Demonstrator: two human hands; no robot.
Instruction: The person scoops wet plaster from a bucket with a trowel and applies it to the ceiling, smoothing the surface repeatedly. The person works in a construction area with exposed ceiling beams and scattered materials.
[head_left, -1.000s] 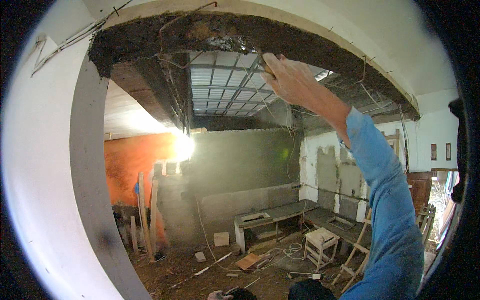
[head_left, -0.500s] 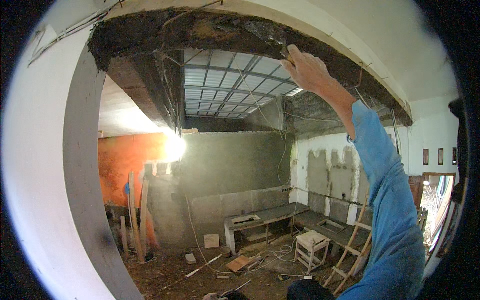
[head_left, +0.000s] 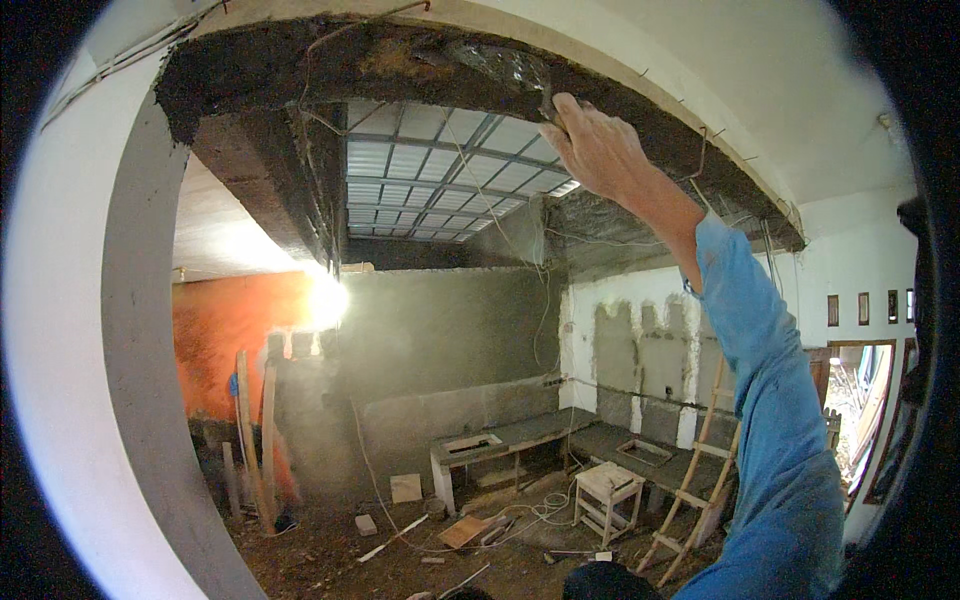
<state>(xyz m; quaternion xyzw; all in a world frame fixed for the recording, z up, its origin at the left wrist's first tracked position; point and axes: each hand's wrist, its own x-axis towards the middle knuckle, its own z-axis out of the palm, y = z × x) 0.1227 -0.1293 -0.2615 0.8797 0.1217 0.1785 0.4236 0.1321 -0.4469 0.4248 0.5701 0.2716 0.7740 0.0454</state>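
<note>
My right hand (head_left: 603, 150) is raised high with the arm stretched out in a blue sleeve. Its fingers are closed round the handle of a trowel (head_left: 547, 103). The trowel lies against the face of a dark, rough, mortar-coated beam (head_left: 390, 65), and a shiny wet-looking area shows beside it. I cannot make out where the blade ends and the wet mortar begins. No clear part of my left hand shows; a small pale shape at the lower edge is too cut off to identify.
Bent rods (head_left: 703, 160) stick out of the beam. Below stand a wooden ladder (head_left: 692, 497), a small pale stool (head_left: 608, 488) and a concrete counter (head_left: 505, 432). Planks (head_left: 268, 435) lean by the orange wall. Scraps and a cable (head_left: 540, 508) lie on the dirt floor. A bright lamp glares at left.
The whole scene has shifted a little to the left in view. My right hand has shifted with it, still gripping the trowel at nearly the same part of the beam.
</note>
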